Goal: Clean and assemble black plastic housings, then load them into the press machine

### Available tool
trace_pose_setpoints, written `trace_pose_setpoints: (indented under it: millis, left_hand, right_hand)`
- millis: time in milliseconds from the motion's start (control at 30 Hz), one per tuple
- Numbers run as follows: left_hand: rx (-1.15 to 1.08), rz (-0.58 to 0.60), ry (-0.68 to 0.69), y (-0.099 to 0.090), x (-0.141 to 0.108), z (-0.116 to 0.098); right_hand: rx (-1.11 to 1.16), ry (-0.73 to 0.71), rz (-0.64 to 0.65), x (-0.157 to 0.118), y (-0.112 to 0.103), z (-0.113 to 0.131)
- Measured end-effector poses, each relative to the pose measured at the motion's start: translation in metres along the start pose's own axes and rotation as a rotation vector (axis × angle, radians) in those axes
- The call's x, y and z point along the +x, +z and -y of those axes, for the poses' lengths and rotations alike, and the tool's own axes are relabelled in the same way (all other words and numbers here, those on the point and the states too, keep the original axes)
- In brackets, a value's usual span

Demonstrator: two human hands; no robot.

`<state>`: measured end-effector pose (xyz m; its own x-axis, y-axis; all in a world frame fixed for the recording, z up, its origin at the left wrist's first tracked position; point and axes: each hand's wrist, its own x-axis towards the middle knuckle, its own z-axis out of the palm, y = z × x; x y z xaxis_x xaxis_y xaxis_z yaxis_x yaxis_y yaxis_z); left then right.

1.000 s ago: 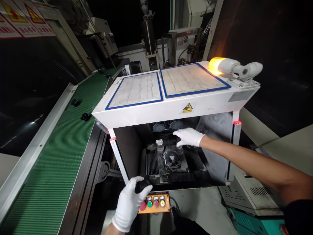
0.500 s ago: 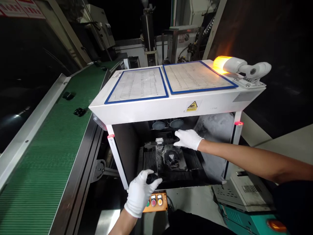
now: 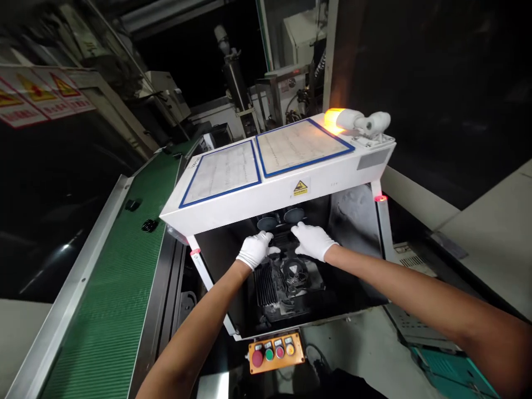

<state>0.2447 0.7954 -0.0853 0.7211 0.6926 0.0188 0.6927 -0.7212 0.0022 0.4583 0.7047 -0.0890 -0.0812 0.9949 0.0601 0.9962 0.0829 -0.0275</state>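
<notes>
Both gloved hands, left hand (image 3: 255, 249) & right hand (image 3: 312, 240), rest fingers-down on the black fixture (image 3: 291, 275) inside the white machine (image 3: 274, 194), grip unclear; suction cups (image 3: 282, 219) at 12 o'clock could pinch fingers if it cycles.

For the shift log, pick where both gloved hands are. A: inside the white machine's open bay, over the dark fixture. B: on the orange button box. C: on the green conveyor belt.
A: the left hand and right hand reach into the open bay above the dark fixture.
</notes>
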Motion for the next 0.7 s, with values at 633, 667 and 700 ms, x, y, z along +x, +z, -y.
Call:
trace_pose_setpoints:
  millis: [633,667,700]
  left_hand:
    - [0.158,-0.12,-0.297,0.025,0.018,-0.045]
    - [0.148,-0.122,-0.301,0.027,0.019,-0.044]
    - [0.139,-0.124,-0.306,0.029,0.02,-0.043]
  right_hand:
    - [0.007,-0.012,-0.034,0.003,0.011,-0.009]
    - [0.003,-0.007,-0.032,0.003,0.011,-0.008]
    - [-0.001,0.0,-0.029,0.002,0.01,-0.008]
